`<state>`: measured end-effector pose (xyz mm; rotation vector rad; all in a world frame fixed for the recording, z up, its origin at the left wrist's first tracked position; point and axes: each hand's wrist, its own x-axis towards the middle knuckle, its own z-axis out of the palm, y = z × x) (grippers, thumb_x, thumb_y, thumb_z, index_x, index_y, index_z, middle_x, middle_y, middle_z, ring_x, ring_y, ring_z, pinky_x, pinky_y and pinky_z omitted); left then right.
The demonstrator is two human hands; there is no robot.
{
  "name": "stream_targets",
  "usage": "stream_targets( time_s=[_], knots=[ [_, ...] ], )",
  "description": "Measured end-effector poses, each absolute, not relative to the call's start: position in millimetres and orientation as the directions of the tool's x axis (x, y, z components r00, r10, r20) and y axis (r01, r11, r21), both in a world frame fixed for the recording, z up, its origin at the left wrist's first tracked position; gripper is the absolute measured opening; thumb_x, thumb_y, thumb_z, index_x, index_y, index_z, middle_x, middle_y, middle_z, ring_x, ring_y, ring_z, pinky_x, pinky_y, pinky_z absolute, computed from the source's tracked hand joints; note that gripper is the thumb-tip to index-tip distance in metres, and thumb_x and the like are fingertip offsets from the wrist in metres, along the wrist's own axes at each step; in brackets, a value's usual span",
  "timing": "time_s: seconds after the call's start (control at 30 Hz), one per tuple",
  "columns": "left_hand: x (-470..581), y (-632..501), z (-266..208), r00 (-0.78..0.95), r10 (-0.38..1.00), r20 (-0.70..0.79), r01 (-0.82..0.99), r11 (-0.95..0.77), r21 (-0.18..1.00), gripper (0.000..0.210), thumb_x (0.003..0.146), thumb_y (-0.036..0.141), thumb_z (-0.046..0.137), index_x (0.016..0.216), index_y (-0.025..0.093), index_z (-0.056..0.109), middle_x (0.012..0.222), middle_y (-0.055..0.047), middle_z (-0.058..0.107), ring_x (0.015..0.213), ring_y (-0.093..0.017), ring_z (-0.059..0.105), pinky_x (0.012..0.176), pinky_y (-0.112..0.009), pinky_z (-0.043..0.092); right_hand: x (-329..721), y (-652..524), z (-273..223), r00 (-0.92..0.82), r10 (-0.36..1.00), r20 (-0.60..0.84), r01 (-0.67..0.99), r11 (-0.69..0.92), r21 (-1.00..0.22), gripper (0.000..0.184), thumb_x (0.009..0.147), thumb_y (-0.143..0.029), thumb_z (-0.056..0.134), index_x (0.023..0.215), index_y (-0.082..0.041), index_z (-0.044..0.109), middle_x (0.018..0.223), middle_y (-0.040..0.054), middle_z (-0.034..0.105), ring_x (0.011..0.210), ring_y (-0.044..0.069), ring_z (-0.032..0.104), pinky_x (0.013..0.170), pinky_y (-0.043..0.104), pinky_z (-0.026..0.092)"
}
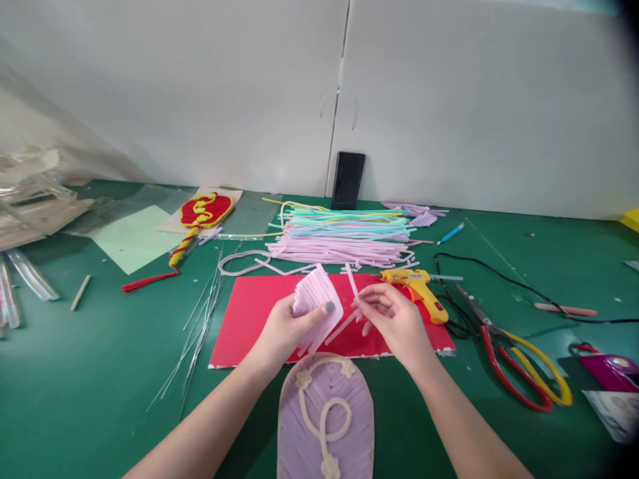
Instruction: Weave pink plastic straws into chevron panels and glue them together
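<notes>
In my left hand is a pale pink panel of pipe cleaners laid side by side, gripped between thumb and fingers. My right hand pinches a single pink pipe cleaner, folded so that one end points up and another slants down to the left. Both hands are over a red board, the right one just beside the panel's edge. Closer to me, a lilac oval panel carries a cream looped cord and small flower shapes. A yellow glue gun lies right of my right hand.
Behind the board lies a pile of pastel pipe cleaners, with a phone leaning on the wall. Large scissors and a black cable are at right. Thin wires and a red-and-yellow fan are at left.
</notes>
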<state>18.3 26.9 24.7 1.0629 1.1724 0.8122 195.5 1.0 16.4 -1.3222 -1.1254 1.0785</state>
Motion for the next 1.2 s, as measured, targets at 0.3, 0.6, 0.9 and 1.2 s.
stream_targets(
  time_s=[0.3,0.6,0.9,1.2],
  knots=[
    [19.4,30.1,24.0,0.186,0.944,-0.271,0.139,0.248,0.959,0.037,0.061,0.043,0.07,0.078,0.011,0.066,0.07,-0.005,0.069,0.063,-0.02,0.062,0.054,-0.024,0.044,193.9,1.5,12.2,0.146,0.976,-0.163,-0.027,-0.161,-0.987,0.027,0.063,-0.038,0.072,0.073,-0.016,0.061,0.069,0.0037,0.066,0.062,0.016,0.063,0.052,0.026,0.053],
    [19.5,31.9,15.7,0.219,0.951,-0.22,0.183,0.181,0.966,0.03,0.062,0.04,0.068,0.075,0.012,0.067,0.067,-0.003,0.068,0.059,-0.017,0.059,0.053,-0.022,0.042,186.8,-0.1,8.0,0.104,0.961,-0.257,-0.202,-0.232,-0.951,0.031,0.058,-0.039,0.075,0.073,-0.016,0.06,0.06,0.0012,0.066,0.059,0.017,0.066,0.06,0.031,0.057],
    [19.9,33.7,15.0,0.192,0.955,-0.225,0.259,0.172,0.95,0.027,0.065,0.039,0.066,0.072,0.013,0.066,0.062,-0.001,0.065,0.056,-0.015,0.056,0.049,-0.02,0.038,181.8,-3.4,8.8,0.005,0.948,-0.318,-0.276,-0.304,-0.912,0.032,0.055,-0.033,0.078,0.078,-0.014,0.066,0.071,0.0042,0.071,0.074,0.021,0.069,0.08,0.035,0.054],
    [14.9,37.3,17.7,0.132,0.958,-0.253,0.27,0.211,0.94,0.034,0.058,0.043,0.069,0.068,0.011,0.065,0.062,-0.003,0.065,0.057,-0.018,0.058,0.05,-0.022,0.039,188.4,-2.3,8.3,0.11,0.944,-0.31,-0.142,-0.294,-0.945,0.033,0.053,-0.033,0.079,0.08,-0.016,0.072,0.075,0.0043,0.072,0.067,0.02,0.068,0.069,0.035,0.057]
  ],
)
